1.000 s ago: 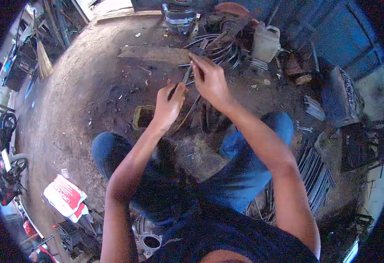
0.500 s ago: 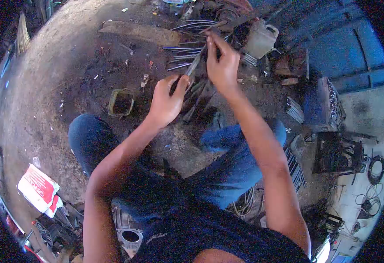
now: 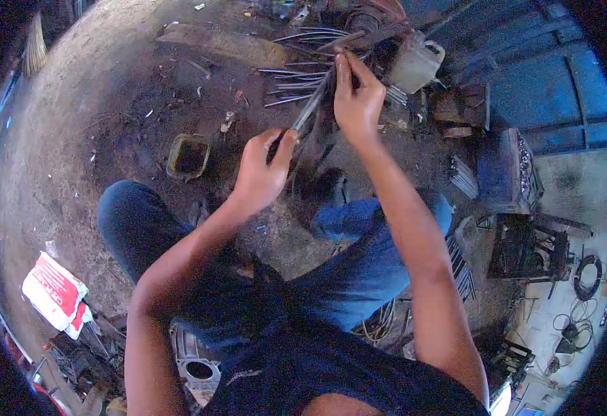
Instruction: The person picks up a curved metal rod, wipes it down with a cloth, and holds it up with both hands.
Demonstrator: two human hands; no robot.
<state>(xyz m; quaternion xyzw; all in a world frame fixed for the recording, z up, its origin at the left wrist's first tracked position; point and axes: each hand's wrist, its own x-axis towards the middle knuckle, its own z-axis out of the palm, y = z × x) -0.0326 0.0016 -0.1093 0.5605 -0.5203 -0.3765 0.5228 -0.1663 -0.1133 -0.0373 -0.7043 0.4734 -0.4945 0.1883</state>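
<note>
A thin grey metal rod (image 3: 308, 109) slants between my two hands, raised over the floor. My left hand (image 3: 263, 170) pinches its lower end between thumb and fingers. Higher up and to the right, my right hand (image 3: 359, 104) has its thumb and fingertips closed at the upper end. Behind the hands, several loose metal rods (image 3: 293, 89) lie fanned out on the ground. The far tip of the held rod blurs into the dark clutter near my right fingertips.
A whitish plastic jug (image 3: 412, 66) stands beyond my right hand. A cut-open container (image 3: 172, 159) sits left of my left hand, and a wooden plank (image 3: 224, 50) lies farther off. On the right are a blue box (image 3: 495, 173) and a dark metal machine (image 3: 529, 246).
My left hand has moved slightly down towards me, widening the gap between the hands. My right hand has shifted a little to the right, along with a slight shift of the view.
</note>
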